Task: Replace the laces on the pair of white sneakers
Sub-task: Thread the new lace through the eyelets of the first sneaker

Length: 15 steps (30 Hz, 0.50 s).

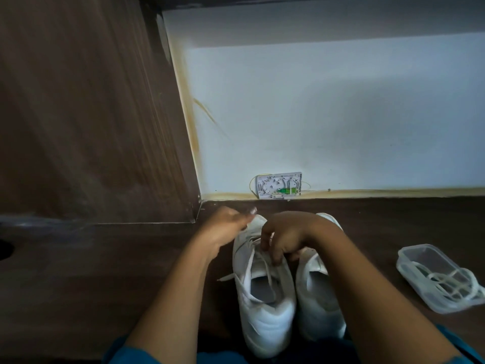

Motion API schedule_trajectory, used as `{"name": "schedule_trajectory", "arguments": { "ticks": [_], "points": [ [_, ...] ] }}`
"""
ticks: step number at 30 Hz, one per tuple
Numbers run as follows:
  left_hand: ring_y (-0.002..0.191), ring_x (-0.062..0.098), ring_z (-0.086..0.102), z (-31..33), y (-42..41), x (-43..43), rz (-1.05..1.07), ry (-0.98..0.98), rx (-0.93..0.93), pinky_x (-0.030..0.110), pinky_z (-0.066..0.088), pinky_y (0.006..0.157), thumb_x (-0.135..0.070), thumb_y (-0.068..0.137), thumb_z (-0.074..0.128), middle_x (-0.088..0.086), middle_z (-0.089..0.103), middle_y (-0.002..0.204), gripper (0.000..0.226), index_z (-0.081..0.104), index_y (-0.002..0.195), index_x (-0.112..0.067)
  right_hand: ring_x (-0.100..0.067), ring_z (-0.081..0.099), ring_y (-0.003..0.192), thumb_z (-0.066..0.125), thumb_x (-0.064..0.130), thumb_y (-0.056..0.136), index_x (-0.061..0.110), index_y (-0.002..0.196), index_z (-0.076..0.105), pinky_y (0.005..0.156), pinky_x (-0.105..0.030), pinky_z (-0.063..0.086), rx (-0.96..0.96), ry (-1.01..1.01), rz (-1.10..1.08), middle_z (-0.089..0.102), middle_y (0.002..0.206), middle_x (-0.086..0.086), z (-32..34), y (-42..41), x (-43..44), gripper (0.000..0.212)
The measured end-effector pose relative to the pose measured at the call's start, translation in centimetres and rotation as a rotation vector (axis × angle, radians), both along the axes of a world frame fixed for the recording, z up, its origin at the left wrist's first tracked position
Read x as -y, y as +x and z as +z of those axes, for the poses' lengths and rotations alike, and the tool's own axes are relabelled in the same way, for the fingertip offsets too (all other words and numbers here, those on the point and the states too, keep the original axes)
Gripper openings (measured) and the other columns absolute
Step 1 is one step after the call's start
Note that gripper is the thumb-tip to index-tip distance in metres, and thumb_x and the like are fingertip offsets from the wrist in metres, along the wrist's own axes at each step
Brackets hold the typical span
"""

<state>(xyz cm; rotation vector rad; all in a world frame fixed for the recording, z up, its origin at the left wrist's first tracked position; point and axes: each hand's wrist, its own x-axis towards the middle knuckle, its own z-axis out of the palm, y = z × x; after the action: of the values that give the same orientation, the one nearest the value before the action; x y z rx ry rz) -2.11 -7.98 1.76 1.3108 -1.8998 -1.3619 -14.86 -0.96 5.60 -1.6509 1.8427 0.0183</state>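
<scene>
Clear tub (420, 254), right: holds coiled white spare laces (446, 282); count unclear, tub's right edge cut off. Sneakers: 2, side by side, near centre on dark desk (78, 285). Left sneaker (265, 319): right hand (286, 237) fingers curled, pinching its lace (267, 274). Left hand (225, 228) at its toe, blurred; whether fingers grip, cannot tell. Right sneaker (317, 306): toe mostly hidden

1. A dark wood-grain desk (105, 271) fills the lower view.
2. A brown wooden side panel (78, 114) stands upright at the left and meets the desk.
3. A pale wall (328, 114) rises behind, stained yellowish along its edges.
4. A small white open box (279, 185) with a green part and thin yellow wire sits at the wall's base.
5. A clear plastic container (430, 254) lies on the desk at the right.
</scene>
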Motion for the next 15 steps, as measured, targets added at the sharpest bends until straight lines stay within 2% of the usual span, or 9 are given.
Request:
{"name": "schedule_trajectory", "arguments": {
  "ticks": [2, 3, 4, 5, 7, 9, 11, 13, 15],
  "points": [
    [0.092, 0.020, 0.052, 1.1, 0.0, -0.4, 0.060, 0.153, -0.261, 0.039, 0.041, 0.092, -0.047, 0.084, 0.058, 0.005, 0.060, 0.092, 0.037, 0.064, 0.083, -0.011, -0.015, 0.056, 0.064, 0.074, 0.014, 0.073, 0.013, 0.105, 0.069, 0.060, -0.022, 0.045, 0.085, -0.193, -0.006, 0.066, 0.087, -0.005, -0.1, -0.3, 0.1, 0.032],
    [0.088, 0.019, 0.054, 1.7, -0.1, -0.5, 0.062, 0.179, -0.404, 0.039, 0.044, 0.088, -0.044, 0.083, 0.058, 0.005, 0.060, 0.088, 0.033, 0.066, 0.077, -0.012, -0.009, 0.056, 0.068, 0.074, 0.019, 0.076, 0.019, 0.103, 0.070, 0.066, -0.022, 0.043, 0.166, -0.316, -0.028, 0.066, 0.087, 0.002, -0.1, -0.2, 0.2, 0.027],
    [0.079, 0.019, 0.054, 2.4, -0.2, -0.7, 0.043, 0.169, -0.517, 0.034, 0.047, 0.076, -0.040, 0.084, 0.057, 0.005, 0.058, 0.082, 0.034, 0.064, 0.066, -0.012, -0.003, 0.053, 0.063, 0.072, 0.023, 0.080, 0.023, 0.091, 0.071, 0.065, -0.019, 0.040, 0.266, -0.419, -0.050, 0.063, 0.076, 0.009, 0.0, -0.1, 0.2, 0.012],
    [0.072, 0.017, 0.054, 3.1, -0.3, -1.0, 0.018, 0.146, -0.601, 0.029, 0.045, 0.062, -0.036, 0.085, 0.054, 0.006, 0.057, 0.078, 0.036, 0.059, 0.060, -0.011, 0.001, 0.048, 0.054, 0.070, 0.024, 0.083, 0.026, 0.075, 0.068, 0.058, -0.014, 0.037, 0.369, -0.479, -0.065, 0.059, 0.062, 0.013, 0.1, 0.0, 0.2, 0.009],
    [0.068, 0.015, 0.054, 4.1, -0.3, -1.4, -0.008, 0.130, -0.737, 0.025, 0.039, 0.049, -0.036, 0.082, 0.052, 0.006, 0.059, 0.082, 0.034, 0.052, 0.060, -0.010, -0.001, 0.039, 0.041, 0.064, 0.018, 0.089, 0.024, 0.062, 0.062, 0.043, -0.013, 0.030, 0.563, -0.513, -0.122, 0.051, 0.047, 0.010, 0.4, 0.2, 0.1, 0.028],
    [0.070, 0.017, 0.059, 4.3, 0.2, -1.3, -0.021, 0.200, -0.832, 0.028, 0.045, 0.056, -0.038, 0.075, 0.054, 0.005, 0.062, 0.085, 0.031, 0.059, 0.060, -0.012, -0.004, 0.038, 0.038, 0.056, 0.009, 0.093, 0.014, 0.071, 0.064, 0.037, -0.015, 0.029, 0.794, -0.508, -0.233, 0.052, 0.047, 0.007, 0.9, -0.2, -0.1, 0.024],
    [0.079, 0.020, 0.063, 4.1, 0.7, -1.1, -0.021, 0.300, -0.904, 0.037, 0.049, 0.077, -0.037, 0.074, 0.057, 0.003, 0.065, 0.081, 0.027, 0.064, 0.058, -0.016, -0.005, 0.043, 0.038, 0.051, 0.006, 0.094, 0.010, 0.077, 0.063, 0.036, -0.014, 0.032, 1.016, -0.478, -0.331, 0.056, 0.049, 0.003, 1.5, -1.0, -0.4, 0.021],
    [0.082, 0.020, 0.062, 3.9, 0.8, -0.7, 0.034, 0.360, -0.985, 0.039, 0.047, 0.084, -0.031, 0.073, 0.059, 0.001, 0.065, 0.073, 0.020, 0.063, 0.061, -0.014, -0.007, 0.048, 0.041, 0.052, 0.005, 0.094, 0.011, 0.078, 0.062, 0.039, -0.016, 0.038, 1.009, -0.482, -0.358, 0.061, 0.055, -0.001, 1.9, -1.5, -0.5, 0.020],
    [0.079, 0.017, 0.061, 4.1, 0.7, -0.7, 0.066, 0.265, -0.949, 0.036, 0.048, 0.078, -0.030, 0.073, 0.060, 0.000, 0.063, 0.073, 0.016, 0.061, 0.066, -0.015, -0.009, 0.052, 0.045, 0.059, 0.007, 0.091, 0.012, 0.079, 0.061, 0.042, -0.019, 0.042, 0.827, -0.482, -0.330, 0.064, 0.060, -0.003, 1.7, -1.2, -0.4, 0.013]
  ]
}}
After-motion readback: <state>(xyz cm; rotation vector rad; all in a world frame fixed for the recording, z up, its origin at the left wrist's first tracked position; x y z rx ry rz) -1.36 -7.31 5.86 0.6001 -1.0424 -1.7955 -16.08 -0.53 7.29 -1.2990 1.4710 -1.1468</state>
